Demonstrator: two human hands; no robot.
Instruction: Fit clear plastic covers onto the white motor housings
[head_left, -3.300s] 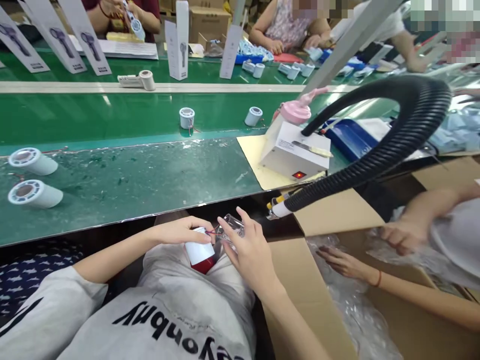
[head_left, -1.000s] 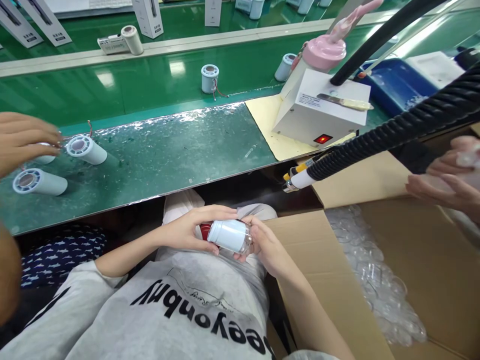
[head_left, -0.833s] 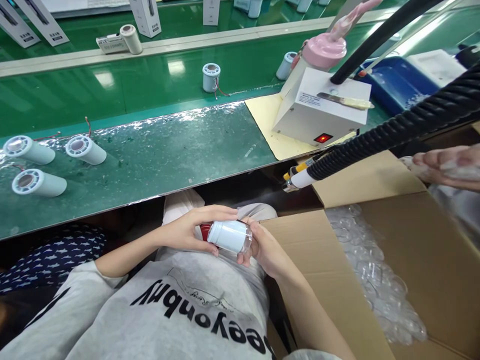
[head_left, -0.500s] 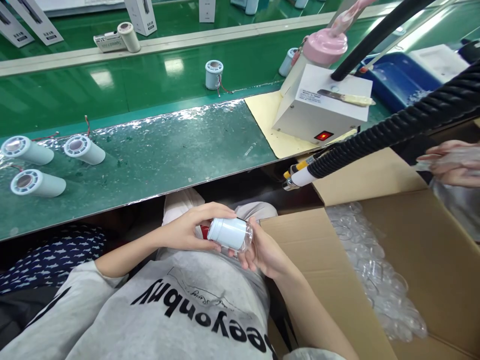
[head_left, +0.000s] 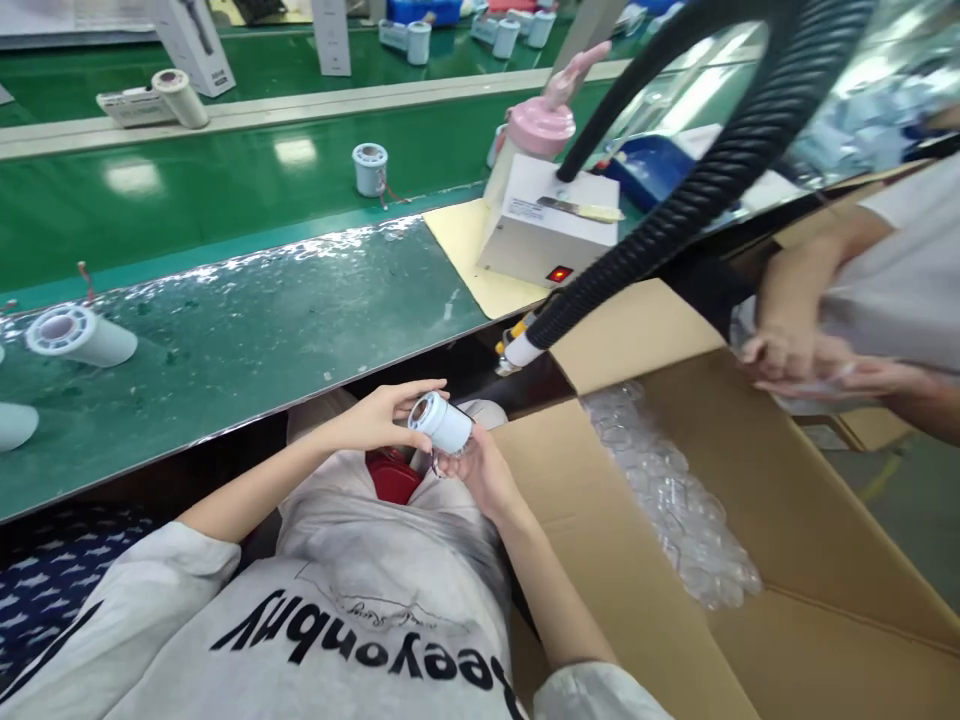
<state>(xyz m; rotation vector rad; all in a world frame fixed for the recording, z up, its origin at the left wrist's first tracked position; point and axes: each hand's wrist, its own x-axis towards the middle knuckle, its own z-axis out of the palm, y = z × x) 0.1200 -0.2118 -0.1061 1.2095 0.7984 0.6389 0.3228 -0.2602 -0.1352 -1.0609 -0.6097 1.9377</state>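
A light-blue cylindrical housing [head_left: 448, 428] is tilted between my hands above my lap, its ringed, hollow end facing up and left. My left hand [head_left: 390, 415] is around that end, thumb at the lower rim and fingers spread along the upper side. My right hand [head_left: 484, 472] grips the other end from the right and below. Thin dark wire hangs beneath the ringed end. Something clear seems to surround the far end, mostly hidden by my right fingers. A similar light-blue housing [head_left: 82, 337] lies on the green bench [head_left: 300, 310] at left.
An open cardboard box [head_left: 810, 530] with clear plastic covers [head_left: 667, 490] stands at my right. A black ribbed hose [head_left: 645, 260] with a metal nozzle reaches over the bench edge beside a white machine [head_left: 555, 225]. A co-worker's hands [head_left: 810, 365] are at far right.
The housing has turned in my hands, so its hollow ringed end now shows. My left fingers have spread and shifted towards that end. The view has swung right, showing more of the co-worker.
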